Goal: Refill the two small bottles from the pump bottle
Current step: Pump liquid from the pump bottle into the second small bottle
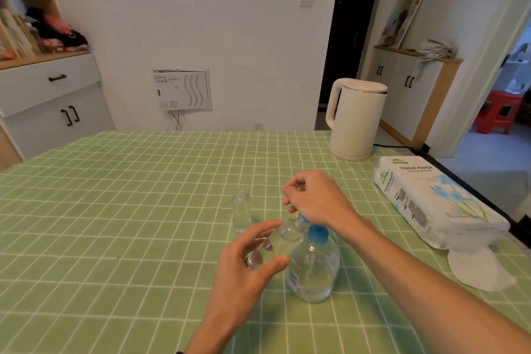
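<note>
Filling looks to be under way on one small bottle (pixel 273 244), which the left hand (pixel 247 264) grips between thumb and curled fingers. It is tilted, with its mouth up against the blue spout of the pump bottle (pixel 313 270), which stands near the middle of the table (pixel 115 210). The other small bottle (pixel 242 210) stands upright just beyond and to the left, apart from both hands. I judge the task halfway at best: this fill is not finished, and the far bottle either waits its turn or needs only closing. The right hand (pixel 316 198) sits on top of the pump head, wrist low, fingers curled in; whether they pinch a cap or nothing, I cannot tell from this angle.
</note>
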`<move>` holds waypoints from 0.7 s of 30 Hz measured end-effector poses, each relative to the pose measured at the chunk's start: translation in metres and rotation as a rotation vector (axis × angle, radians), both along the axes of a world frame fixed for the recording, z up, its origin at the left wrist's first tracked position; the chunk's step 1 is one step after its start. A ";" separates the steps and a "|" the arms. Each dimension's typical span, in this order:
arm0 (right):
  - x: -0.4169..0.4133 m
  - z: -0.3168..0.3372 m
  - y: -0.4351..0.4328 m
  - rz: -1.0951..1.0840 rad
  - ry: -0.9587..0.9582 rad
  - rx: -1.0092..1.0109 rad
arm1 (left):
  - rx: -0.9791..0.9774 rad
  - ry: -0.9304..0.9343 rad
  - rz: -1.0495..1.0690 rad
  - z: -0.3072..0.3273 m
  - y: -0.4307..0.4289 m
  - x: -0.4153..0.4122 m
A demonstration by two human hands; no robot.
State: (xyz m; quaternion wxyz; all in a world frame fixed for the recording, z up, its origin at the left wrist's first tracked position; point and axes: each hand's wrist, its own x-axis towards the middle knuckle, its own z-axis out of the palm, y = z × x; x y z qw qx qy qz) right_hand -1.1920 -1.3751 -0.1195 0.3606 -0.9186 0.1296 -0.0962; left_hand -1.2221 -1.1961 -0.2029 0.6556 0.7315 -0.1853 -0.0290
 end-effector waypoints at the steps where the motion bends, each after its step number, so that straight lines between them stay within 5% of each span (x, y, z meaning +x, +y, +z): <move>1: 0.000 -0.001 -0.001 -0.003 -0.007 0.018 | -0.003 -0.001 -0.001 0.000 -0.001 0.000; 10: -0.001 -0.013 -0.002 -0.046 -0.005 0.118 | -0.003 0.004 0.006 -0.004 -0.001 0.001; 21: -0.002 0.003 0.001 -0.020 -0.030 -0.008 | -0.021 -0.011 0.001 0.003 -0.002 0.000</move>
